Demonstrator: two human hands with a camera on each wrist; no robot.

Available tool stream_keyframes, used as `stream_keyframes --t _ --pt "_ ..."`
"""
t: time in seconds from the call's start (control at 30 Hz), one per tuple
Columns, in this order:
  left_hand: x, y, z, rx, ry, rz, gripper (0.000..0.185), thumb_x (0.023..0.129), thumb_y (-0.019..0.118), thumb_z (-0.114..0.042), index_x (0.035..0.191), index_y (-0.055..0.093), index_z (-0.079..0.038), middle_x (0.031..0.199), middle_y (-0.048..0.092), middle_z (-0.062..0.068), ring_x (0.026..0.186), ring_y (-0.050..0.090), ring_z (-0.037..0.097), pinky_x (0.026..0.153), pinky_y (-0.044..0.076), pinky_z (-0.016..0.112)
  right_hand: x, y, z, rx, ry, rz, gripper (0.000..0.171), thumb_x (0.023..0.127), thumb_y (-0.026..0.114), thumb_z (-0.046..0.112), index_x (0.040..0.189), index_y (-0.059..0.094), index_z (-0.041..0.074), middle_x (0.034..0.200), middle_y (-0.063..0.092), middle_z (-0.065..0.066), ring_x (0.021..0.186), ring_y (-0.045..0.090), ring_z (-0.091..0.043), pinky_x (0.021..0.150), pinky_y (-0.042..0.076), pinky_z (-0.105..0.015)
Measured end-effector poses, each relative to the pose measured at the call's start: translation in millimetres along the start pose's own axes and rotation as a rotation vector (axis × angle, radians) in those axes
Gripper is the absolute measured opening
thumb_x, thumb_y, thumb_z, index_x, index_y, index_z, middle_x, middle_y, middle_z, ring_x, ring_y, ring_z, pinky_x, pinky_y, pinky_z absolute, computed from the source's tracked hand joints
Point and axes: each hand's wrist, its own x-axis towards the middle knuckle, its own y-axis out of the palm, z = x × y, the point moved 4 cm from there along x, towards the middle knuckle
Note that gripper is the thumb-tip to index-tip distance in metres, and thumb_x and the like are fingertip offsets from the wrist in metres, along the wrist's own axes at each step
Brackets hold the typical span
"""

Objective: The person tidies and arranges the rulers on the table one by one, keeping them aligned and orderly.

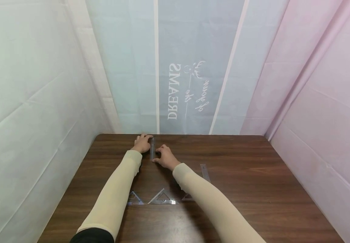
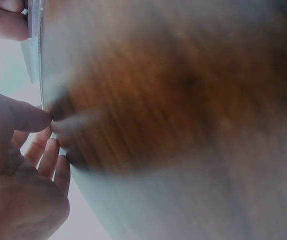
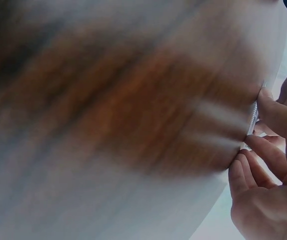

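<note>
A clear straight ruler point(image 1: 152, 150) lies on the brown wooden table point(image 1: 238, 152), toward its far left and pointing away from me. My left hand point(image 1: 142, 143) is at the ruler's far end, fingers reaching to its tip. On the ruler's right side is my right hand point(image 1: 166, 158), its thumb by the near end and its forefinger along the edge. In the right wrist view, the fingertips point(image 3: 248, 141) of the right hand meet the ruler's thin edge point(image 3: 253, 116). The left wrist view has the left thumb beside the same ruler point(image 2: 35, 30).
Nearer me, a blue-tinted set square point(image 1: 136, 203) and a clear set square point(image 1: 168, 202) lie side by side. Another clear set square point(image 1: 187, 198) is partly hidden by the right sleeve point(image 1: 214, 202), as is a second clear ruler point(image 1: 204, 171). Curtains point(image 1: 138, 84) hang behind the table.
</note>
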Motion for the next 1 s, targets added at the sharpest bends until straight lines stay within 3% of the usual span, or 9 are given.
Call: stream_keyframes --t 0.5,1.0 --pt "6.9 3.8 12.7 -0.058 0.027 0.029 0.049 0.111 0.04 -0.015 0.158 0.048 -0.005 0.169 0.032 0.025 0.151 0.03 0.05 0.124 0.025 0.064 -4.8 2.0 0.9 -0.063 -0.023 0.008 0.055 0.099 0.081 0.028 0.143 0.065 -0.002 0.134 0.058 -0.015 0.127 0.058 -0.03 0.11 0.05 -0.041" --pt "-6.6 -9.3 4.3 -0.162 0.072 -0.048 0.044 0.113 0.044 -0.013 0.152 0.047 0.006 0.157 0.046 0.029 0.147 0.039 0.048 0.12 0.035 0.058 -6.6 -2.4 5.4 -0.057 -0.041 0.02 0.052 0.1 0.08 0.023 0.143 0.065 -0.002 0.133 0.057 -0.015 0.126 0.058 -0.031 0.109 0.05 -0.042"
